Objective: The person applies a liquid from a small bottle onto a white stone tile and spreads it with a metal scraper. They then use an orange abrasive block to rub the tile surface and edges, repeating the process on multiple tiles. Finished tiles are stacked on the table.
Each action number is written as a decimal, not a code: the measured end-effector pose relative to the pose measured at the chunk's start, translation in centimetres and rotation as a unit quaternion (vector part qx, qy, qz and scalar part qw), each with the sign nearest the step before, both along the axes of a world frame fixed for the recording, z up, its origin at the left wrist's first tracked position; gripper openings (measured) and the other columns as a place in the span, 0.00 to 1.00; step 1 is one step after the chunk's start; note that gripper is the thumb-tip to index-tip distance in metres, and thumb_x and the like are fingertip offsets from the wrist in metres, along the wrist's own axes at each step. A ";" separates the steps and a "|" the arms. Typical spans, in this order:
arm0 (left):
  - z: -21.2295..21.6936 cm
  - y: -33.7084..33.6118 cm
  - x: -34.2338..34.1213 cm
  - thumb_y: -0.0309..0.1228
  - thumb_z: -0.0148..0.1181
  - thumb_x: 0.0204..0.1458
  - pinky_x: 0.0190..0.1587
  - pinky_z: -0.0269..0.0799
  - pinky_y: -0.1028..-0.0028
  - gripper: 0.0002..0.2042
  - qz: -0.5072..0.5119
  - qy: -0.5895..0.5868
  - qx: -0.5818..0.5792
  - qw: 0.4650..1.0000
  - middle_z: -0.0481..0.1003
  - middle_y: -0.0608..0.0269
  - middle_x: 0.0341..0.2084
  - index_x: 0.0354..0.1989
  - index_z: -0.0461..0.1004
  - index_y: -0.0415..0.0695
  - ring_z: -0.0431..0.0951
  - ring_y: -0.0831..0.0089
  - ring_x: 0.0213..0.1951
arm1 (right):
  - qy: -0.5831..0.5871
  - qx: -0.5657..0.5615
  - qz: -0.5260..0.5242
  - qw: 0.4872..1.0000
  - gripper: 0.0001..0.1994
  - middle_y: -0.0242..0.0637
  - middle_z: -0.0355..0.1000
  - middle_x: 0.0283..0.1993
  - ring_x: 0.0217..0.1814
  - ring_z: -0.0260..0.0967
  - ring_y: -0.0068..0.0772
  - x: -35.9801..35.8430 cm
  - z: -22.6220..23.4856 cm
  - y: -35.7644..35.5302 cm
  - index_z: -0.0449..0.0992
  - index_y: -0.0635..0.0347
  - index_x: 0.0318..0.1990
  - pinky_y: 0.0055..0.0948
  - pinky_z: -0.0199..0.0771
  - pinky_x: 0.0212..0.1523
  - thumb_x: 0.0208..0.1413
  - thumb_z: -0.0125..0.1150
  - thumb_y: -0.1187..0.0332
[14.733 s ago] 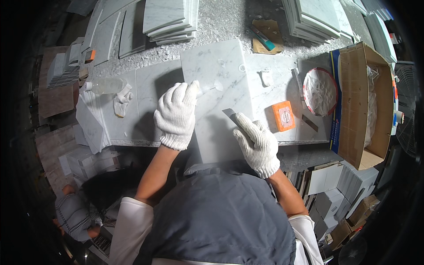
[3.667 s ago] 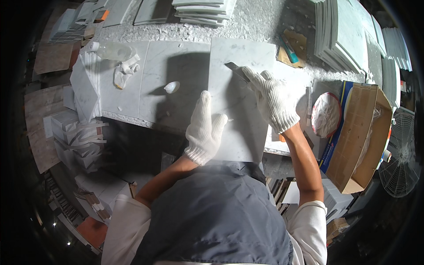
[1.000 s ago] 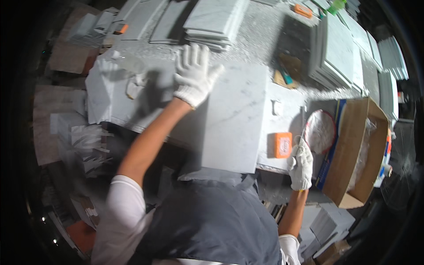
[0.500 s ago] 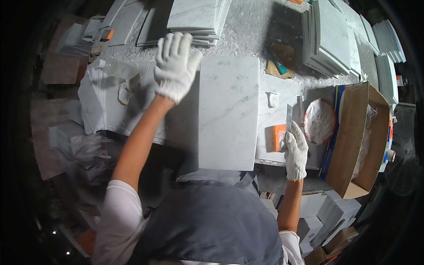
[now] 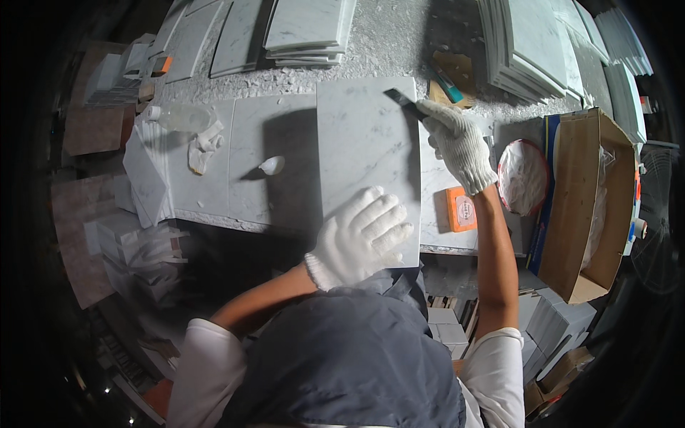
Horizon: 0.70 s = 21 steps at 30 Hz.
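Note:
A grey-veined white marble tile (image 5: 367,157) lies lengthwise in front of me, its near end reaching over the bench edge. My left hand (image 5: 364,237), in a white knit glove, rests flat on the tile's near end with fingers stretched out. At the far right corner, my gloved right hand (image 5: 460,150) grips a thin flat metal blade (image 5: 403,103), whose dark tip extends over the tile. Whether the blade touches the surface I cannot tell. An orange block (image 5: 462,210) with a round label lies beside my right forearm.
A small white cup-like piece (image 5: 272,165), a clear plastic bottle (image 5: 182,118) and a crumpled glove (image 5: 206,146) lie left. Right are a red-rimmed round dish (image 5: 523,178) of white material and an open cardboard box (image 5: 581,207). Tile stacks (image 5: 307,28) stand behind, beside a teal-handled tool (image 5: 447,87).
My left hand has come down from the far left onto the tile's near end. My right hand has lifted the metal blade from beside the orange block and carried it to the tile's far corner.

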<state>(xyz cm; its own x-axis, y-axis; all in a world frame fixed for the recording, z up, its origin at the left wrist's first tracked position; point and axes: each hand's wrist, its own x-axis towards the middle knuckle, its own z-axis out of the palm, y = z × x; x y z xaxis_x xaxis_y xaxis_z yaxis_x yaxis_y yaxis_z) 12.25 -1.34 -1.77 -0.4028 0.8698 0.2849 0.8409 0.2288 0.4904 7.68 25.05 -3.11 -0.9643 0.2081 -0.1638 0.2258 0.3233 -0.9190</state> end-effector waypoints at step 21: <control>0.6 -1.1 -1.1 0.40 0.53 0.65 0.63 0.73 0.52 0.18 0.066 -0.029 0.083 0.994 0.80 0.51 0.47 0.49 0.80 0.38 0.80 0.53 0.53 | 0.048 0.115 0.159 0.979 0.17 0.40 0.74 0.37 0.35 0.73 0.34 2.3 2.1 -1.9 0.81 0.50 0.59 0.33 0.75 0.39 0.63 0.63 0.72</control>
<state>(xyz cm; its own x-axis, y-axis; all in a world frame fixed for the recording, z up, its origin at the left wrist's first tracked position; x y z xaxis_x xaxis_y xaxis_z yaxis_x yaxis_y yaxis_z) 11.12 -2.46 -1.18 -0.5308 0.7513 0.3923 0.7779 0.2481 0.5773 10.00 23.13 -0.98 -0.9949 -0.0850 -0.0538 -0.0035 0.5639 -0.8259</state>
